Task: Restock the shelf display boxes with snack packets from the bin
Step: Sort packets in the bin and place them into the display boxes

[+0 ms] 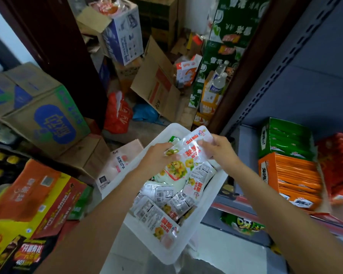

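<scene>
**A:** Start at your fingers. What are they doing?

**B:** Your right hand pinches the upper right edge of a snack packet, thumb on the printed face. Your left hand grips its left edge, fingers curled over the rim. Neither hand is slack; both hold the same packet.

**A:** Where does that packet sit?

**B:** Lifted just above the white bin, over the far end, with more packets lying loose beneath it.

**A:** Its long axis?

**B:** It runs from the far rim back toward you, tilted a little to the left. The sealed top points away from you, and the printed face is up.

**A:** And the shelf?

**B:** The display boxes lie to your right: the orange box nearest, the green box behind it. I judge your right hand the nearer one, so the carry goes rightward, and the packet likely needs turning on edge to slot in.
</scene>
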